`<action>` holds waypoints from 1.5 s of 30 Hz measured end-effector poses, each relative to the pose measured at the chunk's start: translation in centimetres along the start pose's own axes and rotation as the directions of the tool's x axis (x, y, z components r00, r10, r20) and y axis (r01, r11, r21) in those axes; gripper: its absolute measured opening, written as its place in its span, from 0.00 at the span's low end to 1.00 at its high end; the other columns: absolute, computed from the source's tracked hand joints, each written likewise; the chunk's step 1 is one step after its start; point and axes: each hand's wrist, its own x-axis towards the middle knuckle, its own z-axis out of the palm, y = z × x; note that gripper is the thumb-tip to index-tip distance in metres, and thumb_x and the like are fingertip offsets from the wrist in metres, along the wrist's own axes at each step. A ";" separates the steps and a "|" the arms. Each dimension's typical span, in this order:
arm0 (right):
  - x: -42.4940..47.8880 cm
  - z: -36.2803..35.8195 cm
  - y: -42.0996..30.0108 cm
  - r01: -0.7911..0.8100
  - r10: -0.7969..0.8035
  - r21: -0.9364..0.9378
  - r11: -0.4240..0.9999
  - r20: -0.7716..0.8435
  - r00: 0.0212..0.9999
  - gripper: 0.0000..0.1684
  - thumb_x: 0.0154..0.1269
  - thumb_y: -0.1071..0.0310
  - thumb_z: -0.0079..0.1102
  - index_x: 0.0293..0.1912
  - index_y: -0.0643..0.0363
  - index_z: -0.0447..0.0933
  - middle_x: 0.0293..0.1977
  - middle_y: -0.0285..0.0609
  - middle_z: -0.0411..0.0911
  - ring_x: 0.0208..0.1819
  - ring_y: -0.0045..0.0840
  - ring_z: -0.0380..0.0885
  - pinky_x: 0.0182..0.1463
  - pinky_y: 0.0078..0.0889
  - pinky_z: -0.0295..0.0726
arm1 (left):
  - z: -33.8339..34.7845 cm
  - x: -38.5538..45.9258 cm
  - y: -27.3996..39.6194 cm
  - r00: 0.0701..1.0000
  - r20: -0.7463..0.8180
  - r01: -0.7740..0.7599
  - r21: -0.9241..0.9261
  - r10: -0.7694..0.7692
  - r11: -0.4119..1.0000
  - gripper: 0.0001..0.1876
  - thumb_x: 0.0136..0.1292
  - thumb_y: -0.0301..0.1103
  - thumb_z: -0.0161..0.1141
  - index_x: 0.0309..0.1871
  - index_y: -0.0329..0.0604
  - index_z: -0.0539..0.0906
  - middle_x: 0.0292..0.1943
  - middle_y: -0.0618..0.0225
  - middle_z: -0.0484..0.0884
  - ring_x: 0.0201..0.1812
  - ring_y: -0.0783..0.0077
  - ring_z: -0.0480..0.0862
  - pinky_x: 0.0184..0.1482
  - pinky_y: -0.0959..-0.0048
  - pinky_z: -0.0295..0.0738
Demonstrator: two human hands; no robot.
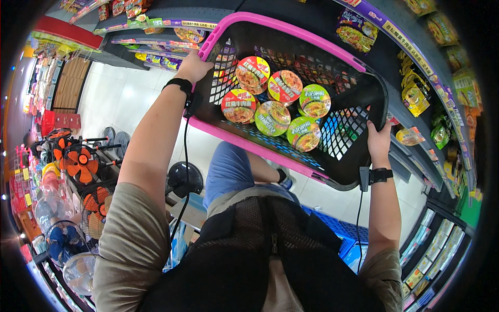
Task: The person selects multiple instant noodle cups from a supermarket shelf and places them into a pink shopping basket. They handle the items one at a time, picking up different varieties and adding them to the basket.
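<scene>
Both my hands hold a black plastic shopping basket with a pink rim (253, 150) in front of me, tilted a little. My left hand (194, 67) grips its rim at the left end. On the right, my right hand (379, 141) is closed on the black end of the rim. Inside lie several instant noodle cups: ones with red and yellow lids (252, 71) towards the left and ones with green lids (315, 100) towards the right. Some cups stand on top of others. Each of my wrists wears a black strap with a cable.
Store shelves with noodle packets (356, 31) run along the top and right. Electric fans (82, 163) stand at the left, near another person's shoes (109, 136). A round black base (185, 179) is on the floor; blue crates (343, 238) are beside me at the lower right.
</scene>
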 end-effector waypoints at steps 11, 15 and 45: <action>0.6 0.1 0.7 -0.018 0.018 -0.042 0.999 0.003 1.000 0.35 0.64 0.56 0.64 0.65 0.62 0.66 0.53 0.61 0.81 0.57 0.52 0.79 0.62 0.44 0.74 | -0.1 -0.7 0.4 0.999 -0.028 0.042 0.046 -0.041 0.998 0.32 0.50 0.47 0.70 0.53 0.31 0.79 0.52 0.42 0.84 0.56 0.46 0.83 0.60 0.58 0.76; 0.2 -0.3 0.3 -0.014 0.014 -0.039 0.999 0.005 1.000 0.35 0.64 0.55 0.64 0.65 0.63 0.67 0.54 0.60 0.80 0.59 0.52 0.78 0.63 0.43 0.73 | -0.2 -0.9 0.7 0.999 -0.016 0.033 0.048 -0.032 0.998 0.30 0.51 0.45 0.69 0.53 0.33 0.80 0.51 0.42 0.84 0.56 0.47 0.84 0.60 0.58 0.76; -6.7 -0.8 -2.7 -0.134 0.061 -0.328 0.935 -0.222 0.973 0.49 0.64 0.48 0.64 0.76 0.53 0.51 0.68 0.65 0.61 0.64 0.60 0.70 0.65 0.54 0.73 | -0.1 -1.1 -0.1 0.998 0.032 -0.045 -0.274 0.056 0.961 0.30 0.53 0.39 0.70 0.56 0.29 0.75 0.53 0.38 0.83 0.58 0.43 0.82 0.61 0.56 0.75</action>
